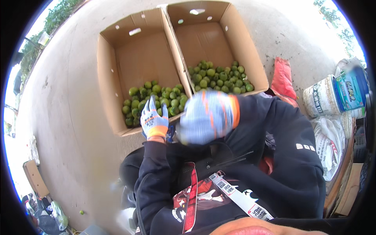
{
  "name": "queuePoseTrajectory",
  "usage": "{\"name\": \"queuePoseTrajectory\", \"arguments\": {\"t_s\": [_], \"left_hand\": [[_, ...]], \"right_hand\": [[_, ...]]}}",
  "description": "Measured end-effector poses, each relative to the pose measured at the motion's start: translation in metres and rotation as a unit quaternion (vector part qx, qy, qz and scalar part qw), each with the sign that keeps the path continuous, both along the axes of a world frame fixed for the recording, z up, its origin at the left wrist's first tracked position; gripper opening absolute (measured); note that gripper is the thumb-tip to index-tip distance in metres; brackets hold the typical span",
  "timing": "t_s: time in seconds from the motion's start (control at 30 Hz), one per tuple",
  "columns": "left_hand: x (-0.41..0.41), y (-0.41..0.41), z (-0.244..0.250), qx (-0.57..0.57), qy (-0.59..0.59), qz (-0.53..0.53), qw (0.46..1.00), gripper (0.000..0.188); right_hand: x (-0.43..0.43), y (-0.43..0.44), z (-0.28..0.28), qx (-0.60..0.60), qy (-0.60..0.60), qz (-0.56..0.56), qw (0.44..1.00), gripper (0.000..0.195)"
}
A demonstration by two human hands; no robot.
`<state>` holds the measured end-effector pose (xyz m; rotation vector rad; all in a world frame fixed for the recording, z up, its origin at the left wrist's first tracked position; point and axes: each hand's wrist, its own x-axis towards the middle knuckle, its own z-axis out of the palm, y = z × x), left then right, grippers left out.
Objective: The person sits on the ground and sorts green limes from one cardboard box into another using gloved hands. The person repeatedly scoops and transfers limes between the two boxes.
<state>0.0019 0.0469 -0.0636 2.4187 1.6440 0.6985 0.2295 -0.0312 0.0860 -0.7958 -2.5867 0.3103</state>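
Two open cardboard boxes stand side by side, the left box [141,55] and the right box [202,41]. Green citrus fruits [164,101] lie in the near end of the left one, and more green citrus fruits [223,76] in the near end of the right one. My left hand [154,119], in a blue-grey knit glove with an orange cuff, is at the left box's near edge with fingers spread over the fruits. My right hand [205,117], in a matching glove, is motion-blurred near the right box's near edge; its fingers and anything in them cannot be made out.
At the right are a white bucket [320,95], a blue-labelled bucket [351,91], a white woven sack [330,147] and a red cloth [283,80]. A cardboard piece [35,178] and plastic bags [58,216] lie at the lower left, near a single green fruit [81,212].
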Motion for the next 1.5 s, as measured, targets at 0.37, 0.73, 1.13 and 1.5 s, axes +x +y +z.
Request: {"name": "queuePoseTrajectory", "arguments": {"t_s": [0.37, 0.73, 1.13, 1.5], "left_hand": [[0.011, 0.003, -0.001, -0.036, -0.018, 0.002, 0.999, 0.055], [0.019, -0.001, -0.003, -0.032, -0.023, -0.018, 0.999, 0.052], [0.011, 0.0, -0.002, -0.044, -0.011, -0.004, 0.999, 0.052], [0.016, 0.002, -0.001, -0.048, 0.005, -0.004, 0.999, 0.054]], "right_hand": [[0.164, 0.075, -0.021, -0.044, -0.094, -0.569, 0.816, 0.032], [0.229, -0.001, -0.204, -0.336, -0.313, -0.597, 0.658, 0.054], [0.152, 0.026, -0.16, -0.377, -0.32, -0.495, 0.714, 0.066], [0.143, 0.034, -0.155, -0.153, -0.285, -0.537, 0.779, 0.032]]}}
